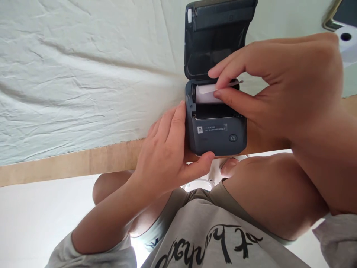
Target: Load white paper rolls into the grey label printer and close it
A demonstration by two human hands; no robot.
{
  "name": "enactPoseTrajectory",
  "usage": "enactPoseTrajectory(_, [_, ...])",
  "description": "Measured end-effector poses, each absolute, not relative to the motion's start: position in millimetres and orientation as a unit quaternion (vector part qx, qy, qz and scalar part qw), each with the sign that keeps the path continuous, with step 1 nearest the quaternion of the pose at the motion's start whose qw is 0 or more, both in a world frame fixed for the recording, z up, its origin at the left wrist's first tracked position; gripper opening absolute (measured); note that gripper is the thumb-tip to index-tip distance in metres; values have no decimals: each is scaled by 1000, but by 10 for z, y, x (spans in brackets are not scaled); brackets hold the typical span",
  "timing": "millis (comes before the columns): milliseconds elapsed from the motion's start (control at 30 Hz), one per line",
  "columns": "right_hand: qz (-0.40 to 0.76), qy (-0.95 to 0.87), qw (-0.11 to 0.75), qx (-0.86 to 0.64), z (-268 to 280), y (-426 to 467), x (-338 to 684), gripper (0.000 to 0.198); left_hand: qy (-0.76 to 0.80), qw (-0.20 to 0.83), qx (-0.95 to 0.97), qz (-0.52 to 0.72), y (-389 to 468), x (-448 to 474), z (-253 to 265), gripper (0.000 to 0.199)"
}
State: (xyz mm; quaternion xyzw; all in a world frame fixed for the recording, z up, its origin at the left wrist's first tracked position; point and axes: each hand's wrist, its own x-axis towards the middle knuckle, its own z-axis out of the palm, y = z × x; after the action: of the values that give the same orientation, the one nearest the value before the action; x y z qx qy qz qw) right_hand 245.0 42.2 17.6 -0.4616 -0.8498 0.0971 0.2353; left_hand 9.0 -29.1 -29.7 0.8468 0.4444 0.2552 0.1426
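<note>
A small dark label printer (216, 136) stands at the table's front edge with its lid (217, 41) swung up and back. In its compartment lies a white paper roll (205, 95). My right hand (290, 82) reaches in from the right, pinching the loose end of the roll's paper between thumb and fingers. Against the printer's left side rests my left hand (164, 149), its fingers stretched along the casing and its thumb apart near the front lower edge. The right end of the roll is hidden behind my right fingers.
A pale wrinkled cloth (83, 74) covers the table, leaving a bare wooden edge (69, 158) along the front. At the upper right are a phone (344, 15) and another white roll (348, 42), partly behind my right hand. My legs are below the edge.
</note>
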Motion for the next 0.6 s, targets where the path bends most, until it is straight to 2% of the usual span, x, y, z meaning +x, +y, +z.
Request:
enactPoseTrajectory(133, [105,-886,323,-316,101,394,2517,11,462,160,820,298,-329,109,-344,86])
enactPoseTrajectory(233, [138,-903,328,-241,35,401,2597,5,427,157,830,322,-328,104,-346,71])
enactPoseTrajectory(333, [152,-912,314,-214,13,413,2657,11,405,133,851,306,-304,93,-296,47])
enactPoseTrajectory(433, [149,-896,334,-253,77,393,2664,19,410,138,858,275,-290,83,-225,39])
enactPoseTrajectory(533, [123,-845,354,-381,170,363,2655,31,413,153,861,255,-288,74,-181,33])
enactPoseTrajectory(600, [107,-816,334,-460,197,369,2658,39,414,154,861,250,-291,74,-176,28])
